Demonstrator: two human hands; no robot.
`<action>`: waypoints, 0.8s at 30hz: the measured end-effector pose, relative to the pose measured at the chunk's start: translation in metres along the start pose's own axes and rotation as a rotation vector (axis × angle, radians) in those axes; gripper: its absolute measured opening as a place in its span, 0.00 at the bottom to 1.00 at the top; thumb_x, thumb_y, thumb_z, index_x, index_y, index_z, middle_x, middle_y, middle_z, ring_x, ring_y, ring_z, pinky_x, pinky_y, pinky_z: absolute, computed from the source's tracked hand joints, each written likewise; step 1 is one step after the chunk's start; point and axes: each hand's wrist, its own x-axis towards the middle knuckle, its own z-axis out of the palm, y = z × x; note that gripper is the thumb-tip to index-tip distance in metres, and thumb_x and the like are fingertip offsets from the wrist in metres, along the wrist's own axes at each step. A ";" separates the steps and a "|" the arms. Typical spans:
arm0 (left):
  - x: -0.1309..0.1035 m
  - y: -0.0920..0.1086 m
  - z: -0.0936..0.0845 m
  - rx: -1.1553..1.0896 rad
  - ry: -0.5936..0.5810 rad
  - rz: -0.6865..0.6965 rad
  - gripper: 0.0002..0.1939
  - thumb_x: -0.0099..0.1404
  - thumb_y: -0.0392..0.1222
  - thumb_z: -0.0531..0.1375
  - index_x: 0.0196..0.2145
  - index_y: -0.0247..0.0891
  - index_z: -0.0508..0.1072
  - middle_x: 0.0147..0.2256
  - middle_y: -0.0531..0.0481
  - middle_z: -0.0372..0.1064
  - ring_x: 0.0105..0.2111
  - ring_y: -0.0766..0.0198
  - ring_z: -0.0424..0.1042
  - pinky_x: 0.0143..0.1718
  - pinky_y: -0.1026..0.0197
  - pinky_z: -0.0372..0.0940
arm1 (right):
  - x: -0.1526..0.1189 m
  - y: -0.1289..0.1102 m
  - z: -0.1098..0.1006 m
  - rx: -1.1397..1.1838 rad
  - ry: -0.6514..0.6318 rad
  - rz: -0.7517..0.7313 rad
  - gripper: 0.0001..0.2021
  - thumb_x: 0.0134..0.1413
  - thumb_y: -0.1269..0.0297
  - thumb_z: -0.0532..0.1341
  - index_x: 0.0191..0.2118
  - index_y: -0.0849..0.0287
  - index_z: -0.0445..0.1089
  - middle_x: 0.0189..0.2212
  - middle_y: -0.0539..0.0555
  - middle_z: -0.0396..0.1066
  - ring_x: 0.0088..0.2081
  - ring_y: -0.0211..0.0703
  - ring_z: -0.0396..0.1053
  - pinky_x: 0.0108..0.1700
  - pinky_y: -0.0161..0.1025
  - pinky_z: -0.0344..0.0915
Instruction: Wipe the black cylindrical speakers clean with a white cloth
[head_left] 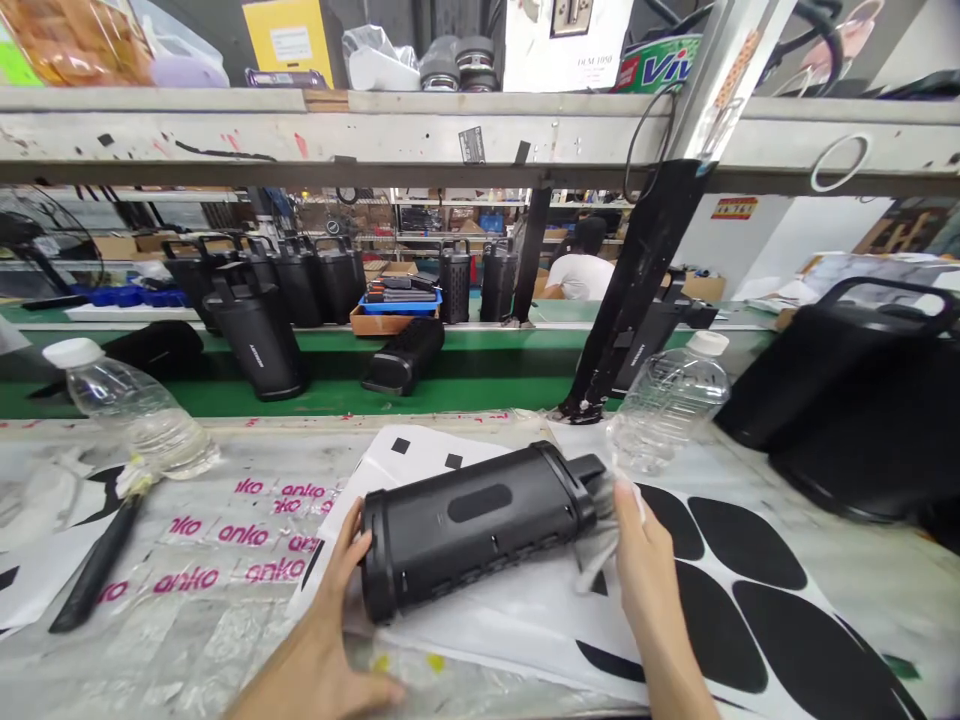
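Observation:
A black portable speaker lies on its side, slightly tilted, over a white sheet with black shapes. At its left end, my left hand has its fingers bent against the end ring, with the thumb stretched out below. My right hand pinches a crumpled white cloth against the handle end at the right; the fingertips are partly hidden by the cloth. Beneath and to the right spreads the white sheet, carrying large black rounded cut-outs.
Clear plastic bottles stand at left and right. A black-handled brush lies at left. Large black speakers crowd the right side. Behind runs a green conveyor with several speakers. A post and overhead shelf frame the bench; a person sits beyond.

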 end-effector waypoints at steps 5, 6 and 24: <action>-0.007 0.013 0.016 -0.254 0.038 -0.231 0.77 0.37 0.73 0.70 0.70 0.47 0.28 0.71 0.31 0.35 0.69 0.33 0.42 0.67 0.33 0.35 | -0.003 0.017 0.003 0.374 -0.012 0.288 0.29 0.49 0.44 0.66 0.49 0.63 0.74 0.41 0.58 0.79 0.45 0.57 0.75 0.42 0.44 0.72; -0.004 0.017 0.020 -0.286 0.052 -0.283 0.76 0.39 0.74 0.69 0.70 0.46 0.26 0.70 0.31 0.39 0.68 0.34 0.46 0.67 0.33 0.38 | -0.003 0.016 0.002 0.428 -0.007 0.314 0.28 0.49 0.45 0.67 0.49 0.63 0.74 0.40 0.58 0.79 0.43 0.56 0.76 0.41 0.43 0.73; 0.004 0.034 0.022 -0.177 0.113 -0.254 0.58 0.55 0.59 0.68 0.71 0.42 0.39 0.67 0.37 0.54 0.67 0.44 0.53 0.67 0.43 0.51 | -0.013 0.024 -0.006 0.086 0.318 0.142 0.35 0.58 0.37 0.53 0.52 0.68 0.71 0.48 0.67 0.74 0.52 0.65 0.70 0.44 0.50 0.73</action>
